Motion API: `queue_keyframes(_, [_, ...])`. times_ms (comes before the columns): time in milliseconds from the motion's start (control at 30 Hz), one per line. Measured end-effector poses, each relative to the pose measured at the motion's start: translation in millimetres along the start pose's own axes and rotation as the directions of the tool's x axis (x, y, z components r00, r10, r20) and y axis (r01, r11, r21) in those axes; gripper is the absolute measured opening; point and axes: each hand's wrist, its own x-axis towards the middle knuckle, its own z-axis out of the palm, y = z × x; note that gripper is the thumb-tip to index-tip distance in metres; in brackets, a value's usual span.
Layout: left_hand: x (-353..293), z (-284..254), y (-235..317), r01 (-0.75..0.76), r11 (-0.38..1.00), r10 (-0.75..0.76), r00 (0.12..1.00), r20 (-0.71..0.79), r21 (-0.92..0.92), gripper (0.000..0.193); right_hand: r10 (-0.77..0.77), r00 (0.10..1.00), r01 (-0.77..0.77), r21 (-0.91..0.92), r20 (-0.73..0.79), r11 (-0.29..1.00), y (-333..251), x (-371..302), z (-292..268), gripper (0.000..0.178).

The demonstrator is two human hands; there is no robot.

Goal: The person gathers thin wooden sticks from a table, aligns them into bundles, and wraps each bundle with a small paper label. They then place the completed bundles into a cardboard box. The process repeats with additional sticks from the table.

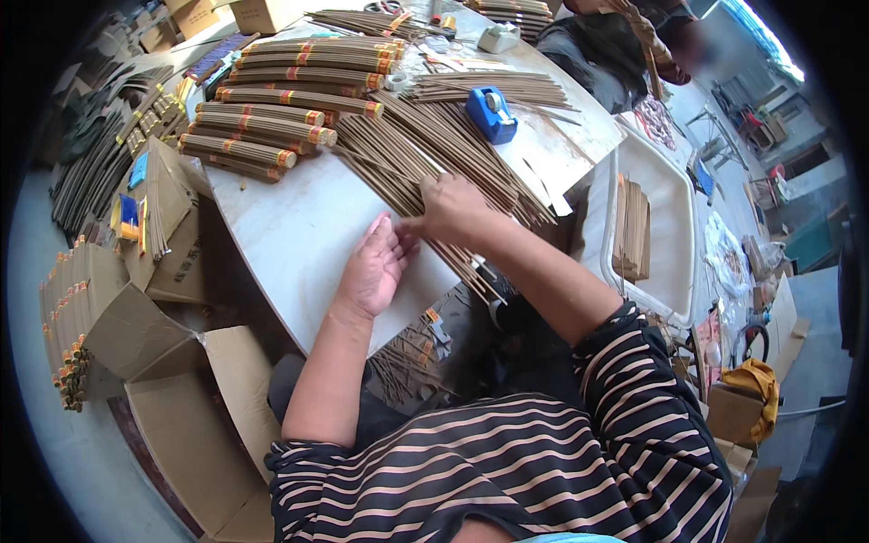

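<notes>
The step looked like portioning: the right hand [450, 210] pinched sticks from the loose incense sticks [407, 154] at twelve o'clock on the desk [299, 244] (tied bundles [272, 118] at ten), while the left hand [373, 268] lay open, empty. Next, squaring the portion would need both hands.

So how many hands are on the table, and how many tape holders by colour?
Hands: 2, the left hand flat on the table and the right hand on the loose sticks
Blue tape dispenser: 1
White tape dispenser: 1
Total: 4
</notes>
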Motion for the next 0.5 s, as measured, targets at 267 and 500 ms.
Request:
queue_keyframes(267, [-3, 2, 7, -0.054, 0.999, 0.053, 0.996, -0.076, -0.011, 0.064, 0.024, 0.999, -0.022, -0.04, 0.042, 0.999, 13, 11, 0, 0.059])
queue_keyframes(500, [-6, -3, 14, -0.102, 0.995, 0.103, 0.988, -0.113, 0.012, 0.052, 0.097, 0.995, -0.097, -0.019, 0.024, 0.995, 20, 31, 7, 0.033])
